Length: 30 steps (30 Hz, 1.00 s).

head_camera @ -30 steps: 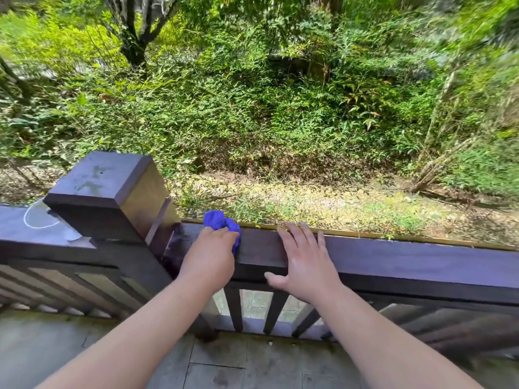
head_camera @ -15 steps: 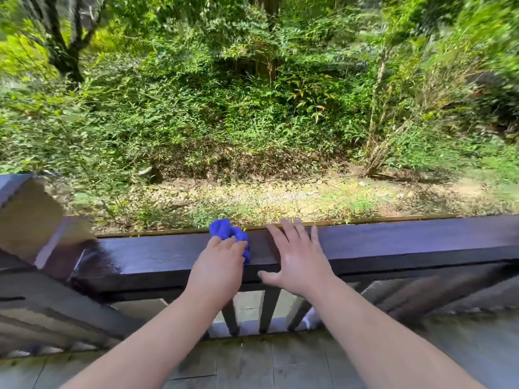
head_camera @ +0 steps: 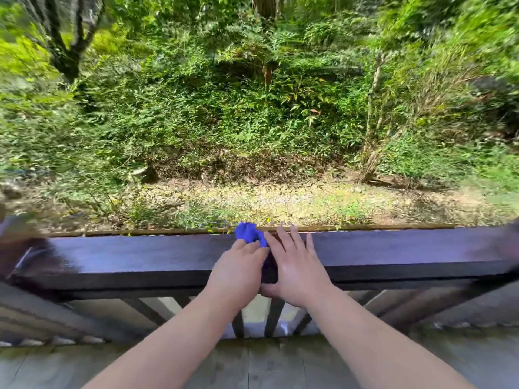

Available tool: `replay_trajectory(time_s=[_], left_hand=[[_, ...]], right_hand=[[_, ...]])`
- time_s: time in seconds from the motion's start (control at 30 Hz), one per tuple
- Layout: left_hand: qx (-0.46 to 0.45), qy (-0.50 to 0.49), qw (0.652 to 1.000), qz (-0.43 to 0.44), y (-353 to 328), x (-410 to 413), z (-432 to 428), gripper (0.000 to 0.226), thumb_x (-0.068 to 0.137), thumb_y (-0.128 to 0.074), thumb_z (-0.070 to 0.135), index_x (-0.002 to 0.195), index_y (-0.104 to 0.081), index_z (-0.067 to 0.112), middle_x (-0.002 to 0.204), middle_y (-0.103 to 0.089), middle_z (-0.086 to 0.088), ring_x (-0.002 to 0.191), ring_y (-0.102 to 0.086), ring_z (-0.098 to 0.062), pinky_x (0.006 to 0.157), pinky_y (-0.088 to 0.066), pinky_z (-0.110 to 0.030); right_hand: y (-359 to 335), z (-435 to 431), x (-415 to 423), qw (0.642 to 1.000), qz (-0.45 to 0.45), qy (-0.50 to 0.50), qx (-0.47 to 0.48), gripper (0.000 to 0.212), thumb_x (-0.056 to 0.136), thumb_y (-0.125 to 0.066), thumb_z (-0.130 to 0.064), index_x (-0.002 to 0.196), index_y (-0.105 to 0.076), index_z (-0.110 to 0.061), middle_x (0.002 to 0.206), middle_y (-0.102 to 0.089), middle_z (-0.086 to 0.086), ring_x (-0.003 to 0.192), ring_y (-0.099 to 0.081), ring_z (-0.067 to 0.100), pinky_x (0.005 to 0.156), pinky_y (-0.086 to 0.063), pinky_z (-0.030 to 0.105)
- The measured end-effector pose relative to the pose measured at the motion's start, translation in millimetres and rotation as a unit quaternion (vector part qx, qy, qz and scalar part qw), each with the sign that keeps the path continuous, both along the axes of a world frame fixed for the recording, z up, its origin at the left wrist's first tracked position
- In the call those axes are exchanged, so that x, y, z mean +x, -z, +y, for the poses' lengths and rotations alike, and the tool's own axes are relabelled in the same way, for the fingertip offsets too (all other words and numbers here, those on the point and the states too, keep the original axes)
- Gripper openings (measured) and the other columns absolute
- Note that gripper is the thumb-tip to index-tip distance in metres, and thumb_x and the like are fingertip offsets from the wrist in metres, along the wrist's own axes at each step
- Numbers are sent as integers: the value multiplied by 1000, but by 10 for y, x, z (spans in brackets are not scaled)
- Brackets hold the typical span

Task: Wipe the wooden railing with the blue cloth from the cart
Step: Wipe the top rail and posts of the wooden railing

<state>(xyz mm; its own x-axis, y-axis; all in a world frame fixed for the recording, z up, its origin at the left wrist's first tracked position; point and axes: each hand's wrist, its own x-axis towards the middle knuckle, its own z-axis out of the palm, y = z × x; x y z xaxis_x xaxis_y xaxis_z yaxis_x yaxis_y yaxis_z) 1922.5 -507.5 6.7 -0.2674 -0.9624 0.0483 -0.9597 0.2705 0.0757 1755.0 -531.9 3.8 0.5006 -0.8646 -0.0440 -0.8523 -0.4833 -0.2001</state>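
Observation:
A dark purple-brown wooden railing (head_camera: 140, 256) runs across the view from left to right. My left hand (head_camera: 238, 270) presses a bunched blue cloth (head_camera: 248, 234) onto the rail's top, and most of the cloth is hidden under my fingers. My right hand (head_camera: 295, 265) lies flat on the rail right beside the left, fingers spread, thumb hooked under the front edge, holding nothing. The two hands touch or nearly touch.
Dark balusters (head_camera: 273, 315) run below the rail. A grey plank deck floor (head_camera: 252, 366) lies at my feet. A blurred post (head_camera: 16, 242) is at the far left edge. Beyond the rail are a strip of leaf-strewn ground (head_camera: 280, 200) and a slope of dense green bushes.
My left hand has slid the blue cloth to the right along the rail until it meets my right hand. The view has turned right, so the corner post has moved out to the left edge.

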Motion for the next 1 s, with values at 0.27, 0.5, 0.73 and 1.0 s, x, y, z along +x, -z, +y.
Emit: replay_trajectory(time_s=[0.27, 0.5, 0.73, 1.0], left_hand=[[-5, -44, 999, -7, -64, 991, 218, 37, 84, -55, 20, 120, -57, 23, 119, -61, 4, 100, -47, -22, 81, -51, -39], [3, -108, 994, -8, -152, 2146, 504, 44, 83, -61, 25, 126, -56, 27, 122, -61, 6, 102, -47, -21, 76, -50, -35], [1, -173, 980, -97, -238, 3020, 780, 30, 83, -56, 23, 113, -56, 22, 104, -62, 1, 100, -49, -24, 68, -46, -36], [9, -259, 950, -175, -309, 3847, 879, 30, 92, -37, 19, 120, -47, 21, 109, -65, -5, 105, -50, -28, 75, -39, -39]], right_hand=[[-128, 35, 914, 998, -3, -61, -18, 113, 72, -39, -88, 162, 1, -31, 174, -5, 6, 159, 7, 34, 124, 6, 66], [-105, 192, 2080, 995, 3, -100, -27, 110, 76, -46, -84, 162, -3, -30, 173, -7, 7, 158, 2, 36, 124, 4, 65], [38, 370, 3074, 992, -18, -122, -24, 112, 73, -46, -88, 162, -8, -31, 173, -12, 8, 158, -1, 38, 123, 2, 68], [101, 509, 3601, 990, 9, -140, -31, 108, 78, -46, -84, 162, -8, -27, 172, -13, 9, 158, -1, 38, 123, 6, 66]])
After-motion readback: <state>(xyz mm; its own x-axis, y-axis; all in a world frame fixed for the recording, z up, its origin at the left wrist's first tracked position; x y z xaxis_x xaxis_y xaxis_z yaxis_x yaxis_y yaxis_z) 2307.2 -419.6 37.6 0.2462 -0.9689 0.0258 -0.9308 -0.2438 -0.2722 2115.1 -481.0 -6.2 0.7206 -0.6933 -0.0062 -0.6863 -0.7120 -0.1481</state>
